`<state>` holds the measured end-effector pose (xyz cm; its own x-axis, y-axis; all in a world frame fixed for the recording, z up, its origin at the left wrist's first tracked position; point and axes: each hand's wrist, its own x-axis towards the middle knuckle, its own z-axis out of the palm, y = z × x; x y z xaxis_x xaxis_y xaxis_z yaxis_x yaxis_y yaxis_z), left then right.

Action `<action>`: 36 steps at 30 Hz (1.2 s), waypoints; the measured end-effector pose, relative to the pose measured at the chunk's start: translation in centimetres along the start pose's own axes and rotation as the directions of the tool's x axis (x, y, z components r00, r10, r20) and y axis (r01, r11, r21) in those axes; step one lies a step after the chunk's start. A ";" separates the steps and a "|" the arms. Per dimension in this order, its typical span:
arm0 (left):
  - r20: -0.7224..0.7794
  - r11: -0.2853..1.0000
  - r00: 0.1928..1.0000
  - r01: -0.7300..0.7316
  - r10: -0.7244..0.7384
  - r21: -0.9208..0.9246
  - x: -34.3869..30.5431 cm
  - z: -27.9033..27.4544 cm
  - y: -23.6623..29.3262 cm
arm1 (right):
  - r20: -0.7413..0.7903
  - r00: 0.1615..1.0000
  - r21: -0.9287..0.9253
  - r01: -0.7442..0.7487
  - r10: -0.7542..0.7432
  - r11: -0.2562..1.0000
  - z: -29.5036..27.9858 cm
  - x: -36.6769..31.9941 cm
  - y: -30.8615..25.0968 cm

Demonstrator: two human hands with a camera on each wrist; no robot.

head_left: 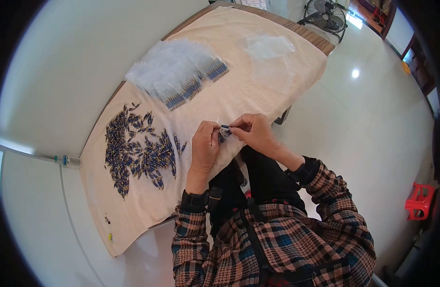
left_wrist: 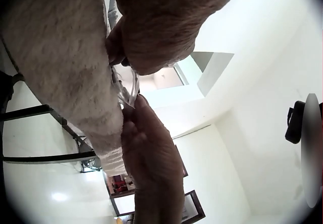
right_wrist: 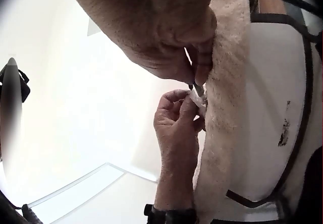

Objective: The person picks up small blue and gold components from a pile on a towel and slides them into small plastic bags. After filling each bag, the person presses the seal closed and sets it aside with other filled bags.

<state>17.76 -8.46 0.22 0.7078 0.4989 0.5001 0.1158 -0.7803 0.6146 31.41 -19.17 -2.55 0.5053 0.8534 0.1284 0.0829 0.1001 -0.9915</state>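
Right hand (head_left: 255,132): pinching blue piece (head_left: 225,126) at its nine o'clock, lying roughly nine-to-three!
Left hand (head_left: 205,145): pinching clear bag (right_wrist: 196,98).

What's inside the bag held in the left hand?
Some dark blue pieces show through the clear bag. The left hand covers part of it, so the full count can't be seen.

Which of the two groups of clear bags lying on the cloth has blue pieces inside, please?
The packed bags nearer the loose blue pieces; rows of blue show through them, unlike the separate flat bags.
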 end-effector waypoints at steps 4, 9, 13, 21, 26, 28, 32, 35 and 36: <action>0.001 1.000 1.000 0.005 -0.005 0.024 -0.1 0.1 0.0 | 0.077 0.996 -0.045 -0.043 0.046 0.998 -1.0 0.3 -0.6; -0.005 0.997 0.999 -0.049 0.050 0.066 -0.1 0.5 0.0 | 0.200 0.971 -0.012 -0.134 0.134 0.991 -2.0 1.0 -1.5; -0.030 0.998 0.999 -0.041 0.043 0.043 -0.2 0.5 -0.2 | 0.172 0.973 0.083 -0.171 0.155 0.982 -1.7 1.4 -1.3; -0.028 0.997 0.998 -0.047 0.049 0.059 -0.3 0.6 -0.2 | 0.135 0.969 0.057 -0.215 0.205 0.975 -1.3 0.7 -1.6; -0.007 0.997 0.999 -0.037 0.037 0.062 -0.5 0.6 -0.4 | 0.153 0.969 0.028 -0.200 0.194 0.979 -0.4 0.6 -1.2; -0.005 0.998 0.999 -0.031 0.031 0.056 -0.6 0.5 -0.4 | 0.151 0.972 -0.023 -0.179 0.181 0.984 -0.1 0.5 -1.5; -0.004 0.999 1.000 -0.029 0.029 0.031 -0.5 0.5 -0.3 | 0.135 0.984 -0.157 -0.091 0.112 0.983 -0.1 0.5 -1.5; -0.008 1.000 1.000 -0.019 0.019 0.008 -0.6 0.4 -0.3 | 0.134 0.990 -0.219 -0.005 0.035 0.976 0.2 0.6 -1.0; -0.009 1.000 1.000 -0.014 0.014 -0.010 -0.6 0.4 -0.3 | 0.100 0.995 -0.241 0.014 0.010 0.970 0.2 0.5 -0.9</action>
<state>17.56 -8.62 -0.50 0.7033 0.4915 0.5137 0.0992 -0.7833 0.6136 31.45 -18.72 -1.55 0.4180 0.9011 0.1158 0.2951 -0.0142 -0.9554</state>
